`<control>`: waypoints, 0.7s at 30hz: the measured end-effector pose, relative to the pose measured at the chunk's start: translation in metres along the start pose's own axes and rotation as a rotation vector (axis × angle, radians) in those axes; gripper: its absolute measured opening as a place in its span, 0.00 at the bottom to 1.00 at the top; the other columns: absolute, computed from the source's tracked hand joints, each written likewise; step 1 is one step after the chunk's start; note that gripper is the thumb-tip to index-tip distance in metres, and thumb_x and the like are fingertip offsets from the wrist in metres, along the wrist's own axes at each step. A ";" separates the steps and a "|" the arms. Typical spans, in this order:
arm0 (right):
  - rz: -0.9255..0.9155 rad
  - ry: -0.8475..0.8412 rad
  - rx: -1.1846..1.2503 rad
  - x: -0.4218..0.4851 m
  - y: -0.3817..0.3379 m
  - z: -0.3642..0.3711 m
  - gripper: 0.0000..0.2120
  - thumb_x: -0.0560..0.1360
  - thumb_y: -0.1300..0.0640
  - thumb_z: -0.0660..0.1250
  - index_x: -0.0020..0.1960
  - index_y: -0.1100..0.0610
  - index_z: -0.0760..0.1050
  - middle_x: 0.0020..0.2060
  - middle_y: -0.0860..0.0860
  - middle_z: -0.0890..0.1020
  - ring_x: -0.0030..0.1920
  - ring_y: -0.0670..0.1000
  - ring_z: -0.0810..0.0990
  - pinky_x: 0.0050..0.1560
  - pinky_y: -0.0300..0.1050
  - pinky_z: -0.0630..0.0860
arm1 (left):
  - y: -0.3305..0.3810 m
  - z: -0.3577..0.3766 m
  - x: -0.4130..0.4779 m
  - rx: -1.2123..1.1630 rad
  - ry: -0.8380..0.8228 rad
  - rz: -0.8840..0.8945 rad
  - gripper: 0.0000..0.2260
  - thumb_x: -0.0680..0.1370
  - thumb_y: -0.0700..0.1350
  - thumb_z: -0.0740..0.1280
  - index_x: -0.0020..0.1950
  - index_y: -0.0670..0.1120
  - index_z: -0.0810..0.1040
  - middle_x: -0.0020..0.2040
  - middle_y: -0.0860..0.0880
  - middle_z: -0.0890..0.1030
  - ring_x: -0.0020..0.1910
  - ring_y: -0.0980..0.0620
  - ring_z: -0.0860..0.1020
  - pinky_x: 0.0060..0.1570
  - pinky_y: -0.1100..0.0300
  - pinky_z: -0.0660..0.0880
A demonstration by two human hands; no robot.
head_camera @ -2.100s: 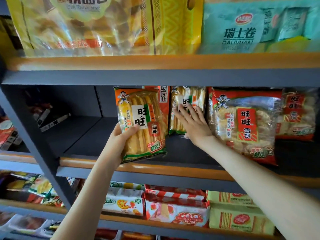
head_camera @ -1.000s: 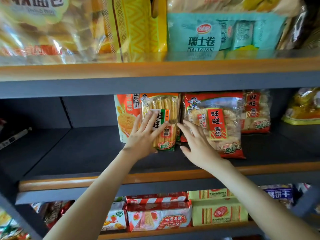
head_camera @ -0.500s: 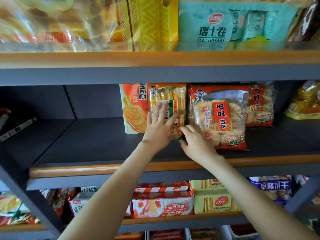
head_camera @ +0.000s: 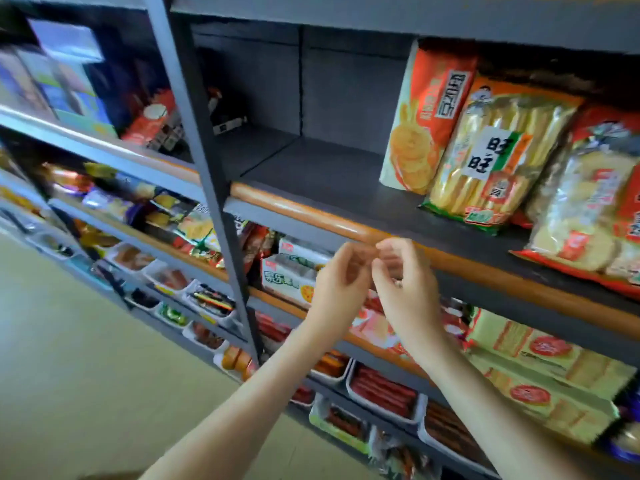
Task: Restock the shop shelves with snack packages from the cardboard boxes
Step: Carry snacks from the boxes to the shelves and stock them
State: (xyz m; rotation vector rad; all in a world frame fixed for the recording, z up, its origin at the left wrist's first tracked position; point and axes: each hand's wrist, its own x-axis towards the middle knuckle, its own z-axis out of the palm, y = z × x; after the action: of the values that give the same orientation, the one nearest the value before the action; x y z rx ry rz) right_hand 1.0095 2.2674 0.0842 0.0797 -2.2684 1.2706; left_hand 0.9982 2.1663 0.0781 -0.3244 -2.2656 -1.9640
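The snack packages stand at the right of the frame on the dark shelf. Nearest, your left hand and right hand meet at the centre, below the shelf's wooden edge; each grip is loosely curled and holds nothing. Behind them, the yellow rice cracker bag leans beside the orange bag, with the red bag at far right.
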 end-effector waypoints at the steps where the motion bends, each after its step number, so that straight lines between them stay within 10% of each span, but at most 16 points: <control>1: 0.040 -0.099 0.025 -0.010 0.003 0.010 0.07 0.76 0.64 0.65 0.52 0.56 0.74 0.44 0.44 0.76 0.44 0.43 0.75 0.45 0.28 0.69 | -0.010 -0.007 -0.013 0.035 0.035 -0.073 0.06 0.79 0.38 0.62 0.51 0.46 0.77 0.43 0.54 0.82 0.39 0.60 0.80 0.36 0.67 0.73; 11: 0.241 -0.963 -0.002 -0.134 0.058 0.085 0.05 0.75 0.63 0.64 0.47 0.54 0.75 0.43 0.49 0.79 0.50 0.54 0.79 0.53 0.50 0.74 | -0.120 -0.032 -0.200 0.109 0.710 -0.692 0.08 0.77 0.41 0.64 0.42 0.53 0.76 0.41 0.49 0.81 0.42 0.48 0.80 0.41 0.56 0.77; 21: 0.026 -1.613 -0.061 -0.310 0.023 0.130 0.07 0.76 0.65 0.63 0.52 0.56 0.74 0.48 0.55 0.79 0.48 0.54 0.76 0.46 0.44 0.71 | -0.131 -0.028 -0.469 0.051 1.382 -1.118 0.07 0.78 0.44 0.61 0.53 0.50 0.76 0.50 0.48 0.82 0.50 0.49 0.79 0.51 0.55 0.75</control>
State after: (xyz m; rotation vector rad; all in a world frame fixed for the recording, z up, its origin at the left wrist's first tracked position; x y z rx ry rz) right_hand 1.2135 2.1130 -0.1356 1.5264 -3.5007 1.2643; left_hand 1.4199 2.0838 -0.1536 1.9586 -1.4186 -1.3820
